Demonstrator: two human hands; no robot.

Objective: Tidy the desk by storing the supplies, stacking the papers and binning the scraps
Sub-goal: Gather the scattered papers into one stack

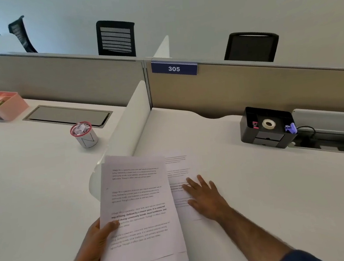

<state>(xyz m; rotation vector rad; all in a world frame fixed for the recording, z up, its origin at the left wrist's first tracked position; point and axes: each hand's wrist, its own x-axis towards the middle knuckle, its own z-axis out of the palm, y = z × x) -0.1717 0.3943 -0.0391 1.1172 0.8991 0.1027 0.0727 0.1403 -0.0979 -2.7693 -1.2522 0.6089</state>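
My left hand (96, 249) grips a stack of printed papers (137, 199) by its left edge, thumb on top, holding it lifted above the white desk (278, 193). My right hand (204, 196) lies flat with straight fingers on a single printed sheet (178, 171) that rests on the desk, partly hidden under the held stack. A small white bin (84, 134) with a red rim, filled with crumpled paper scraps, stands on the neighbouring desk to the left. A black organiser (268, 126) at the right back holds a tape roll (268, 124) and a purple item (290, 128).
A low white divider (128, 126) separates the two desks. A pink tray (0, 107) sits at the far left beside a grey cable hatch (66, 116). Partition panels with a "305" sign (174, 68) close the back; office chairs stand beyond.
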